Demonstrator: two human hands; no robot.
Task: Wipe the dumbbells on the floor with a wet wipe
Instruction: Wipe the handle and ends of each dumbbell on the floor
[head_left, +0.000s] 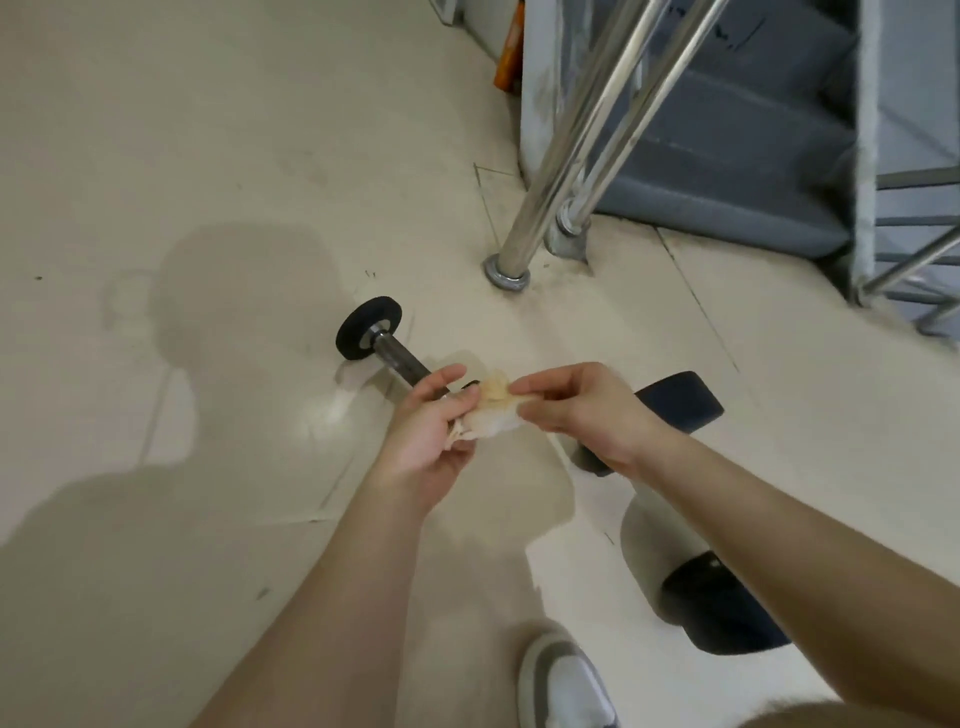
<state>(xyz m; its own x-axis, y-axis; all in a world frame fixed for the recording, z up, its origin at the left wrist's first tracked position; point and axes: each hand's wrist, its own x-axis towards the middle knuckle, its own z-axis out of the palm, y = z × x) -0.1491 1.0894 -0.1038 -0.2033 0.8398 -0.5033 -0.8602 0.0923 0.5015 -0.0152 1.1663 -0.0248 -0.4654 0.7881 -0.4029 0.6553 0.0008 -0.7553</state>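
Head view, looking down at a pale floor. Both hands were raised above the floor and held the wet wipe between them. The left hand gripped the bunched lower part of the wipe, fingers curled round it. The right hand pinched its upper edge between thumb and forefinger. I judged this as unfolding or re-folding the wipe, not wiping: it touched neither dumbbell.

Two dumbbells lay on the floor. The far one lay left of centre; its far black plate and part of its metal bar were in view, the near end hidden behind the hands. The near one lay to the right; I could see a dark plate beyond the right wrist and another nearer, under the right forearm. Its bar was hidden by the arm.

Progress, as I judged it: wipe in hand, so that step was done. I could not tell whether either dumbbell had been wiped; no wet sheen or streak showed on plates or bar. The wiping itself I logged as open: bars, plates, both dumbbells.

Surroundings: metal railing posts and grey stairs at far right, a shoe at the near edge
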